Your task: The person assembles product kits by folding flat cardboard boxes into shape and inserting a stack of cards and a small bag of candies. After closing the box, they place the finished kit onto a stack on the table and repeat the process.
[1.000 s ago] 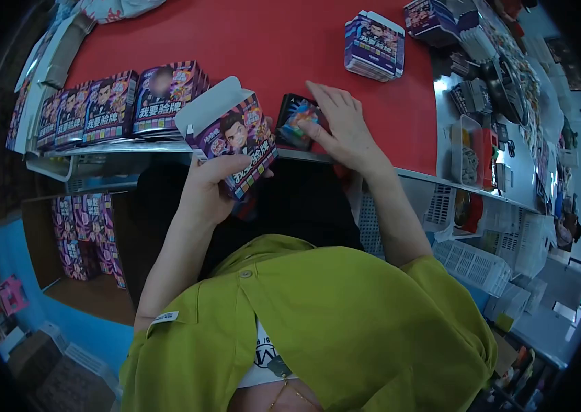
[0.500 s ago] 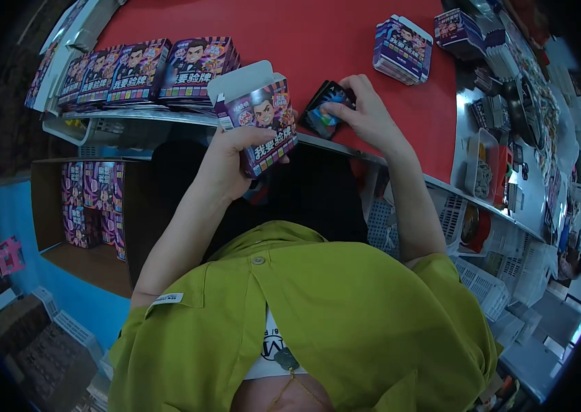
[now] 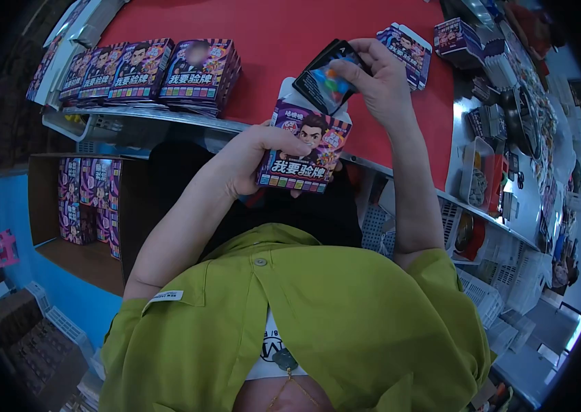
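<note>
My left hand (image 3: 249,152) grips a purple printed card box (image 3: 308,145) by its side, thumb across the front and fingers behind. The box is tilted, and its top flap stands open away from me. Pinched in my right hand (image 3: 383,82) is a stack of black cards (image 3: 314,84), with a small clear bag of colourful pieces (image 3: 335,84) pressed on top under my thumb. The lower end of the cards overlaps the open mouth of the box in this view.
Stacks of finished-looking purple boxes (image 3: 198,75) line the left front of the red table (image 3: 270,31). More flat boxes (image 3: 407,51) lie behind my right hand. A brown carton (image 3: 77,264) with boxes stands low at left; a plastic tray (image 3: 470,175) sits at right.
My right hand has lifted the cards and bag off the table edge and moved up and right. My left hand has brought the box rightward, under the cards.
</note>
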Tool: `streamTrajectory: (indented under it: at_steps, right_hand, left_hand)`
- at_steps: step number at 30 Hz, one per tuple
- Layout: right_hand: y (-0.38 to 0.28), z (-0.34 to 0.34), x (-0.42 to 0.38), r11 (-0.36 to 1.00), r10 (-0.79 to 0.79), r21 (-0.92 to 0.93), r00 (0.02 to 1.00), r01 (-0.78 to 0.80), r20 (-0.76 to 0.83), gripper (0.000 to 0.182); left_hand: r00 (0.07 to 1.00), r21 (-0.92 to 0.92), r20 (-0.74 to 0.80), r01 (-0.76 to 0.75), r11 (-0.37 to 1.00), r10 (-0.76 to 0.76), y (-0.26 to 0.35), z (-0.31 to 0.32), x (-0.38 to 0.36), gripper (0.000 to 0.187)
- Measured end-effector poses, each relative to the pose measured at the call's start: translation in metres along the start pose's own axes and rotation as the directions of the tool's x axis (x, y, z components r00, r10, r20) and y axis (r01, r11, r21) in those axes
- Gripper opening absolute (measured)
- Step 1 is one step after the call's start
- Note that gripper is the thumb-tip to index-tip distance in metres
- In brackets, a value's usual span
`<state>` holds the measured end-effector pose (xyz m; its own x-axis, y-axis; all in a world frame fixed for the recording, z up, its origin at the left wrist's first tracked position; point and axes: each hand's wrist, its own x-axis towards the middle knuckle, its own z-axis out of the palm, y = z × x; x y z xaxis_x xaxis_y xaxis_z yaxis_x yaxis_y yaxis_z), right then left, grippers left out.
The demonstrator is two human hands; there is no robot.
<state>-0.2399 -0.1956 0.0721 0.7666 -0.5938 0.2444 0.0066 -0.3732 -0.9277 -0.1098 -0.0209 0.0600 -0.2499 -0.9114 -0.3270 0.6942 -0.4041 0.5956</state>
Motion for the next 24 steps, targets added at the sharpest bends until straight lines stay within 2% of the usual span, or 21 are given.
streamTrajectory:
  at_steps: [2, 4, 6, 7, 8, 10, 11, 13, 15, 16, 17, 18, 19, 20, 21, 22, 23, 24]
  right_hand:
    - [-0.007, 0.003, -0.002, 0.999, -0.007, -0.039, 1.000, 0.007, 0.013, 0.036]
    - [-0.012, 0.005, -0.005, 0.997, -0.010, -0.080, 1.000, 0.010, 0.007, 0.033]
    - [-0.015, 0.009, -0.005, 0.879, -0.341, -0.286, 0.922, 0.382, 0.183, 0.029]
    - [-0.022, 0.016, -0.009, 0.953, -0.271, -0.102, 0.952, 0.287, 0.145, 0.022]
    - [-0.020, 0.013, -0.008, 0.952, -0.272, -0.101, 0.951, 0.289, 0.149, 0.022]
    - [-0.016, 0.006, -0.003, 0.865, -0.502, 0.052, 0.854, 0.500, 0.135, 0.022]
    - [-0.017, 0.005, -0.008, 0.864, -0.503, 0.051, 0.853, 0.501, 0.139, 0.022]
    - [-0.027, 0.006, -0.025, 0.938, -0.346, 0.098, 0.920, 0.333, 0.185, 0.021]
    - [-0.020, 0.003, -0.034, 0.909, -0.315, -0.225, 0.931, 0.351, 0.183, 0.023]
    - [-0.013, 0.005, -0.035, 0.875, -0.357, -0.294, 0.923, 0.384, 0.143, 0.023]
    - [-0.005, 0.006, -0.041, 0.895, -0.296, -0.312, 0.948, 0.319, 0.122, 0.022]
    - [0.003, 0.008, -0.045, 0.913, -0.242, -0.313, 0.965, 0.262, 0.104, 0.022]
    - [0.012, 0.010, -0.045, 0.840, -0.330, -0.413, 0.935, 0.352, 0.128, 0.023]
    - [0.017, 0.014, -0.047, 0.835, -0.341, -0.416, 0.932, 0.360, 0.122, 0.023]
    - [0.019, 0.019, -0.053, 0.856, -0.337, -0.391, 0.939, 0.338, 0.074, 0.024]
    - [0.019, 0.020, -0.058, 0.877, -0.325, -0.365, 0.945, 0.312, 0.026, 0.024]
    - [0.020, 0.020, -0.060, 0.853, -0.338, -0.398, 0.938, 0.339, 0.074, 0.028]
    - [0.021, 0.022, -0.064, 0.854, -0.337, -0.395, 0.938, 0.339, 0.078, 0.028]
  left_hand:
    - [0.999, -0.029, 0.034, 0.028, 0.999, -0.027, 0.001, -0.001, -0.003, 0.064]
    - [1.000, 0.021, 0.021, -0.023, 1.000, 0.023, 0.004, 0.000, -0.002, 0.064]
    - [1.000, -0.007, 0.015, -0.005, 1.000, 0.005, 0.011, 0.000, -0.001, 0.063]
    - [0.996, 0.058, -0.041, -0.077, 0.995, 0.080, 0.012, 0.002, 0.000, 0.060]
    - [0.983, 0.126, -0.092, -0.145, 0.981, 0.157, 0.015, 0.003, 0.000, 0.057]
    - [0.983, 0.146, -0.121, -0.124, 0.982, 0.142, 0.020, 0.002, 0.002, 0.063]
    - [0.980, 0.185, -0.070, -0.172, 0.967, 0.188, 0.020, -0.002, 0.007, 0.064]
    - [0.973, 0.229, -0.006, -0.221, 0.948, 0.229, 0.017, -0.009, 0.014, 0.065]
    - [0.952, 0.305, 0.051, -0.302, 0.903, 0.301, 0.016, -0.014, 0.031, 0.062]
    - [0.955, 0.376, 0.054, -0.291, 0.880, 0.292, 0.015, -0.019, 0.038, 0.056]
    - [0.955, 0.374, 0.089, -0.295, 0.879, 0.283, 0.013, -0.020, 0.045, 0.056]
    - [0.940, 0.539, 0.026, -0.300, 0.787, 0.341, 0.010, -0.022, 0.049, 0.055]
    - [0.909, 0.690, -0.034, -0.279, 0.668, 0.414, 0.009, -0.026, 0.048, 0.053]
    - [0.870, 0.629, 0.049, -0.408, 0.662, 0.490, 0.005, -0.030, 0.046, 0.051]
    - [0.868, 0.635, 0.061, -0.415, 0.652, 0.493, 0.002, -0.029, 0.044, 0.051]
    - [0.830, 0.503, 0.047, -0.500, 0.705, 0.555, -0.002, -0.027, 0.042, 0.048]
    - [0.792, 0.353, 0.013, -0.575, 0.738, 0.611, -0.005, -0.026, 0.041, 0.046]
    - [0.791, 0.353, 0.008, -0.575, 0.739, 0.611, -0.007, -0.025, 0.042, 0.046]
